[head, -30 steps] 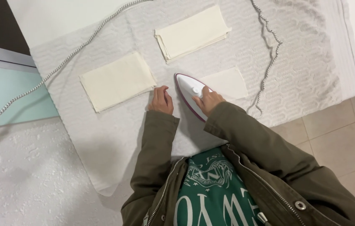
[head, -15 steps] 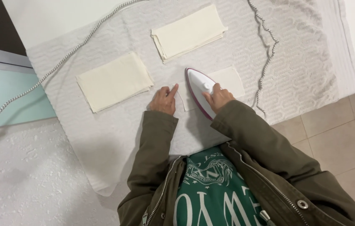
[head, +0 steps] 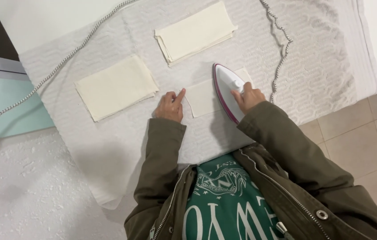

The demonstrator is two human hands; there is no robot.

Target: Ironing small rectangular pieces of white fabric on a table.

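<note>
Cream-coloured and thin, the small rectangular cloth piece point(head: 202, 98) lies flat on the white textured towel point(head: 326, 75) that covers the surface, directly in front of the person. Its right part is under the white steam iron with a magenta rim point(head: 227, 89), which rests sole-down on the cloth with its pointed nose aimed away from the person. The right hand point(head: 247, 95) is wrapped around the iron's handle, fingers curled shut over it. The left hand point(head: 170, 105) lies on the towel just left of the cloth, most fingers loosely curled while the forefinger stretches out so that its tip meets the cloth's near left edge. Both arms wear olive-green jacket sleeves point(head: 162, 155), and a green printed shirt shows between the open jacket fronts. Farther left on the towel sits a larger cream folded cloth rectangle point(head: 115, 86), well apart from the left hand. Beyond the iron, toward the far edge, lies a stack of cream folded cloths point(head: 195, 32). A black-and-white braided power cord point(head: 281, 58) snakes down the towel to the right of the iron, and another stretch of it runs off diagonally at the far left. Beige floor tiles point(head: 357, 129) show at the right.
</note>
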